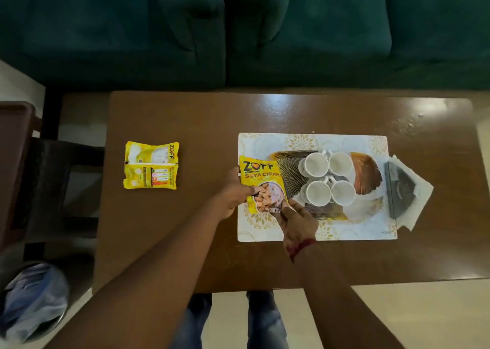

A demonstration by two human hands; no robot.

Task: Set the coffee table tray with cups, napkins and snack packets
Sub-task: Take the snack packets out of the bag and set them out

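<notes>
Green sofa [238,30] sat behind your brown coffee table [185,115], with the patterned tray [265,142] on its right half. Four white cups [316,164] were bunched together mid-tray. You had a yellow snack packet [265,184] over the tray's left end, your left hand [233,192] gripping its left edge and your right hand [297,221] pinching the bottom corner (couldn't tell if it touched the tray). Meanwhile the second packet [151,165] lay on the table well off to the left, and the napkins [421,189] stuck out past the tray's right edge.
</notes>
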